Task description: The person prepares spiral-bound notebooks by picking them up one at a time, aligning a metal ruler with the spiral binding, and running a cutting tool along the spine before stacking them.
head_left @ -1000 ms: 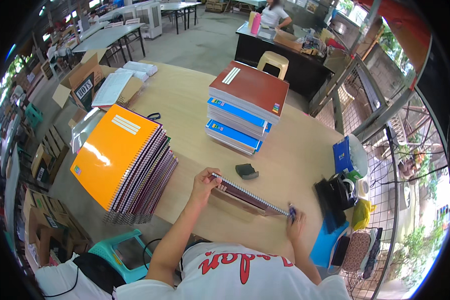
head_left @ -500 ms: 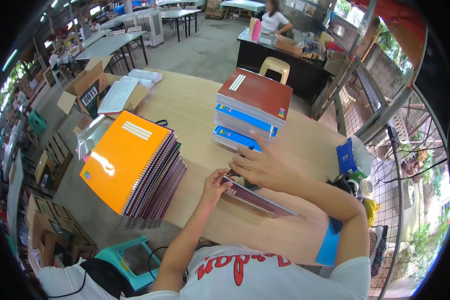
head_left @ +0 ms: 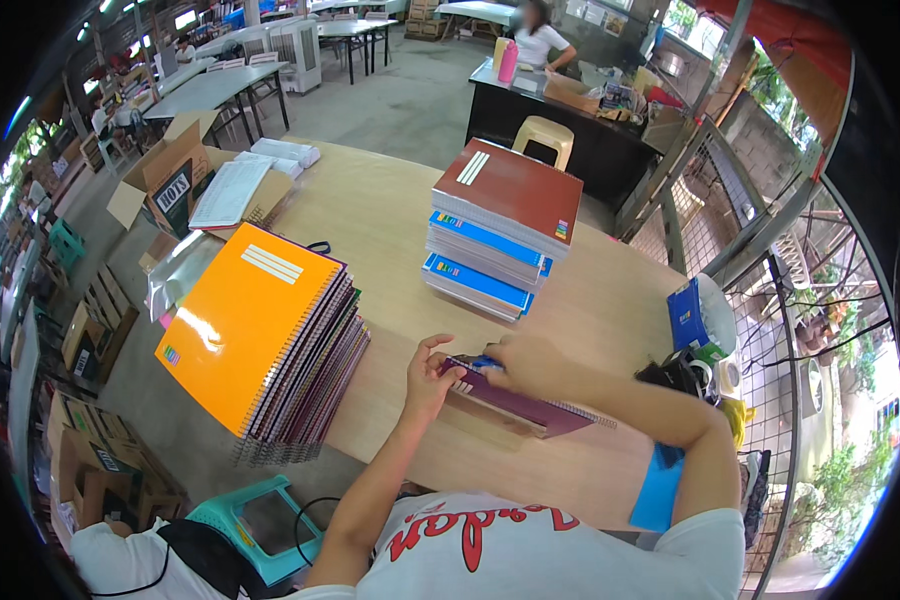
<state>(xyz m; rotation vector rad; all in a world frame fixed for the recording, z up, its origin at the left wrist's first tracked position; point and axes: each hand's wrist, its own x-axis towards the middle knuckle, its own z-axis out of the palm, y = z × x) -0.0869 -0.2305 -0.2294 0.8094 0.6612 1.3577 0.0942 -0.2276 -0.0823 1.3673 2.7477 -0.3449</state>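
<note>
A dark purple spiral-bound notebook (head_left: 518, 404) stands on its edge on the table in front of me, its wire coil upward. My left hand (head_left: 431, 380) pinches its left end between thumb and fingers. My right hand (head_left: 532, 367) is closed over the coil near that same end. In it is a small blue and dark hand tool (head_left: 483, 362), mostly hidden by the fingers, so its kind is unclear. To the left rises a tall stack of spiral notebooks (head_left: 253, 325), an orange cover on top. Beyond my hands stands a stack of brown and blue notebooks (head_left: 510, 195).
On the light wooden table (head_left: 370, 220) are an open carton (head_left: 175, 190) and papers at the far left. Tape rolls (head_left: 727, 375), a blue packet (head_left: 688, 318) and a blue sheet (head_left: 657, 490) lie right. A turquoise stool (head_left: 240, 520) stands below. Another person sits at a far desk.
My right hand has come down onto the coil, its raised index finger now curled in, and moved slightly right. My left hand keeps its hold on the notebook, which tilts a little differently.
</note>
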